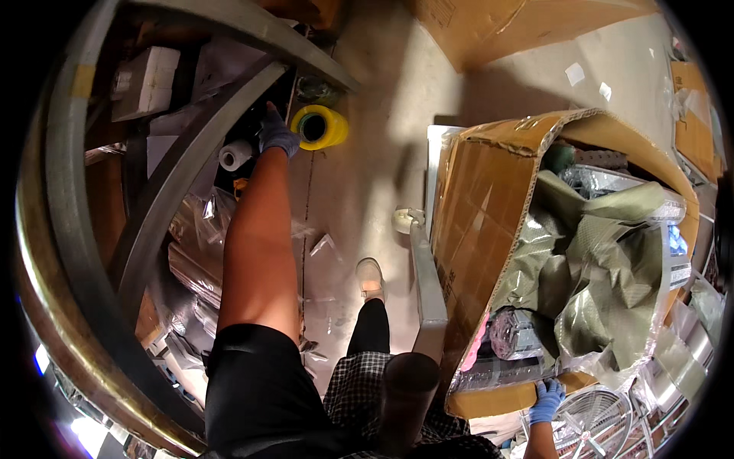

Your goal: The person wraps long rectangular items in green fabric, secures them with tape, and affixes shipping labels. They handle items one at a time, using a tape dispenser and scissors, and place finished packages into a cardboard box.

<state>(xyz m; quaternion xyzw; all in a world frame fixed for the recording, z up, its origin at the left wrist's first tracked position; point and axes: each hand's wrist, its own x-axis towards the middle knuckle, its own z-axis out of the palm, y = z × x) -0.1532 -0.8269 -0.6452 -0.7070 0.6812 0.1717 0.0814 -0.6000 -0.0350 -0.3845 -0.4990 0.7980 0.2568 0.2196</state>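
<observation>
My left hand [279, 136], in a blue-grey glove, reaches down beside the metal frame into a dark gap. Its fingertips fade into shadow, so whether they hold anything is hidden. Right next to it lies a yellow roll of tape [330, 128], and on the other side a white roll [235, 155]. My right hand [547, 399], in a blue glove, is at the near edge of a big open cardboard box [482, 229]. Its fingers lie slightly apart against the flap. Inside the box are crumpled olive-green sheeting [612, 283] and a plastic-wrapped roll [514, 334].
Curved grey metal bars [153, 206] stand along my left, with clear plastic film [200, 245] behind them. A grey metal post [427, 291] rises beside the box. Another cardboard box [520, 27] is at the far side. A round wire fan guard [592, 421] lies at the near right.
</observation>
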